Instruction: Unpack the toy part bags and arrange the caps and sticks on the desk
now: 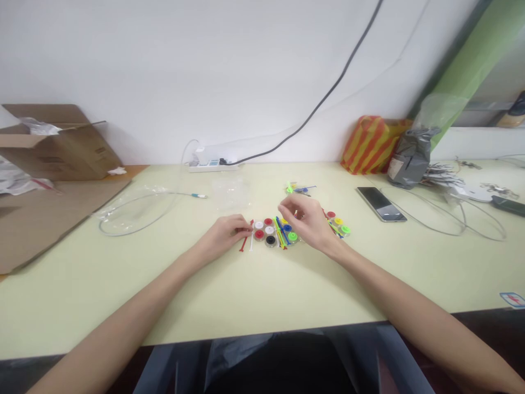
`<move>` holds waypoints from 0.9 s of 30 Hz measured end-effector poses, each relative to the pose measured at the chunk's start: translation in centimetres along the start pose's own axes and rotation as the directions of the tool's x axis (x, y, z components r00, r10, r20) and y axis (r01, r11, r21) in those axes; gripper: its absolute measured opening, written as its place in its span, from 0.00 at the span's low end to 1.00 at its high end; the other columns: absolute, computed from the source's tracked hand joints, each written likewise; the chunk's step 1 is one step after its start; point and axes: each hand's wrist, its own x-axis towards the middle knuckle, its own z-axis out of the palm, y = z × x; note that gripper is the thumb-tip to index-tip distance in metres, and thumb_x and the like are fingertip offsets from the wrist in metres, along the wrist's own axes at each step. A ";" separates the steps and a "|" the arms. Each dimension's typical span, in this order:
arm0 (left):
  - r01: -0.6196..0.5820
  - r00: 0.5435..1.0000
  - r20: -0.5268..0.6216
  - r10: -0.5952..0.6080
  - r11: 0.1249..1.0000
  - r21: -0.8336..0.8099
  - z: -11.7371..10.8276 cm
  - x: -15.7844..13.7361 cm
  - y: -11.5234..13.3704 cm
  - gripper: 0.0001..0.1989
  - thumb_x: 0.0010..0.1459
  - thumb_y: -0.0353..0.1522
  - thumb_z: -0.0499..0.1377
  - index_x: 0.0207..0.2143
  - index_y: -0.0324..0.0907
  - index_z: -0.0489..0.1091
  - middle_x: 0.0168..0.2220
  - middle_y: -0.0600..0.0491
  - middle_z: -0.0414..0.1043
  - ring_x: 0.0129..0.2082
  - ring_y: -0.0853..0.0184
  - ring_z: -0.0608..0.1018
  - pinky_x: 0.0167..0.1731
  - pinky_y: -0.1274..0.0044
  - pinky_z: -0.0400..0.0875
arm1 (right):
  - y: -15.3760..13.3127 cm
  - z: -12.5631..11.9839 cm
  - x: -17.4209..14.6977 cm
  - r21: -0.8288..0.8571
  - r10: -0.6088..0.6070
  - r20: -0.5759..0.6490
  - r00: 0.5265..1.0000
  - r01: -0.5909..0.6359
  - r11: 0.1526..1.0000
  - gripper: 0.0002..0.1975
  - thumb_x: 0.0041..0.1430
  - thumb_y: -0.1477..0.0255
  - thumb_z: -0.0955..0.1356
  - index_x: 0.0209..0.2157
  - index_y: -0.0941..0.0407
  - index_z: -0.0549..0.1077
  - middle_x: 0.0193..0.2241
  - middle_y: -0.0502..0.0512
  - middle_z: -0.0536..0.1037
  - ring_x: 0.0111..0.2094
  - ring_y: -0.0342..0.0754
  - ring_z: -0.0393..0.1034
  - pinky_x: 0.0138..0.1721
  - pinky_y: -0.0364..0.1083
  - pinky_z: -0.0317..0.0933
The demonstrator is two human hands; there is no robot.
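Observation:
My left hand [227, 234] rests at the left end of a group of small coloured plastic parts. Its fingers are pressed together at a red plastic stick [243, 244] and a white plastic stick [251, 243]; what they grip, if anything, is hidden. Round discs with coloured centres lie beside it, among them a red disc [259, 235] and a black disc [270, 241]. Over the middle of the group, my right hand [307, 219] is curled with thumb and index finger close together, and I cannot make out anything in them. Several yellow and blue sticks [280, 234] lie between the discs.
Behind my right hand lies a small pile of coloured pieces [301, 189]. A phone [381, 204] and cables are to the right, near a striped bag [365, 145]. A power strip [213, 166] stands by the wall. At left are a cardboard box [77, 150] and a looped cable [135, 232].

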 end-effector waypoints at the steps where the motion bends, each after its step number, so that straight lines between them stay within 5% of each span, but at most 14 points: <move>1: 0.004 1.000 -0.004 -0.004 1.000 0.002 0.1 0.0 0.0 0.09 0.66 0.35 0.58 0.37 0.43 0.78 0.37 0.51 0.77 0.35 0.66 0.77 0.38 0.75 0.69 | 0.0 0.0 0.0 -0.001 0.004 -0.001 1.000 -0.004 1.000 0.12 0.68 0.65 0.64 0.31 0.55 0.70 0.26 0.51 0.72 0.27 0.44 0.66 0.29 0.45 0.59; 10: 0.067 0.998 -0.018 -0.067 0.998 -0.016 0.9 0.3 0.1 0.11 0.64 0.38 0.59 0.34 0.41 0.77 0.31 0.52 0.73 0.29 0.68 0.71 0.33 0.76 0.65 | 1.0 0.2 0.2 0.021 0.069 -0.063 0.996 -0.067 0.997 0.12 0.66 0.65 0.65 0.29 0.55 0.70 0.26 0.51 0.73 0.27 0.44 0.64 0.28 0.45 0.58; 18: 0.169 0.985 -0.025 -0.168 0.984 0.060 0.4 0.1 0.6 0.10 0.69 0.37 0.53 0.37 0.42 0.68 0.35 0.52 0.69 0.34 0.65 0.71 0.34 0.74 0.64 | 1.0 0.1 0.2 0.007 0.053 -0.067 0.996 -0.053 0.999 0.11 0.66 0.67 0.65 0.29 0.55 0.70 0.26 0.51 0.72 0.27 0.44 0.65 0.28 0.45 0.57; 27: -0.009 0.996 0.084 -0.013 0.966 0.259 0.8 0.3 1.1 0.20 0.72 0.37 0.47 0.25 0.43 0.61 0.28 0.51 0.64 0.34 0.62 0.68 0.37 0.71 0.62 | 0.7 0.0 0.1 0.006 0.043 -0.047 0.998 -0.043 0.999 0.11 0.67 0.67 0.64 0.30 0.55 0.70 0.27 0.51 0.73 0.28 0.44 0.66 0.29 0.44 0.57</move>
